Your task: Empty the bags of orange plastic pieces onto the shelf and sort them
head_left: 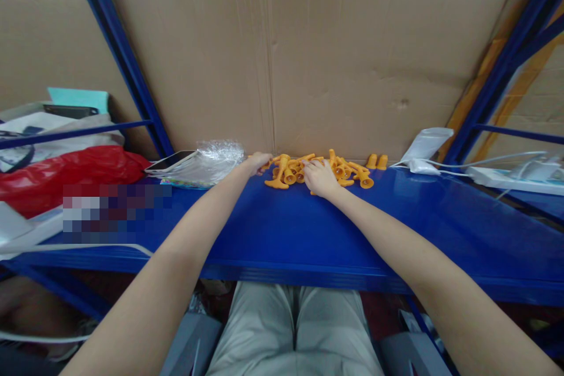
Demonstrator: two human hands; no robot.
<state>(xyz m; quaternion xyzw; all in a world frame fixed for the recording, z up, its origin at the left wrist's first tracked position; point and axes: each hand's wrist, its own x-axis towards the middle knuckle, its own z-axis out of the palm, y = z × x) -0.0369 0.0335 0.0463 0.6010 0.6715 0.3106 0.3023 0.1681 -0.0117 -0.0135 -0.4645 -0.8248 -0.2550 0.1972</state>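
A heap of small orange plastic pieces (339,173) lies at the back of the blue shelf, against the cardboard. Several have a flared, hollow cup-like end and a narrow stem; one hammer-shaped piece (277,184) lies at the front left. My left hand (259,163) is at the heap's left edge, its fingers stretched toward the pieces and partly hidden. Over the middle of the heap rests my right hand (321,178), palm down with fingers apart, touching pieces. Two orange caps (377,161) stand upright to the right, apart from the heap.
Left of my hands lie clear plastic bags (215,164) and a tablet-like device (171,161). A red plastic bag (70,173) is farther left. White packets (426,147) and a power strip (515,179) with cables sit right. Cardboard (335,64) walls the back between blue posts.
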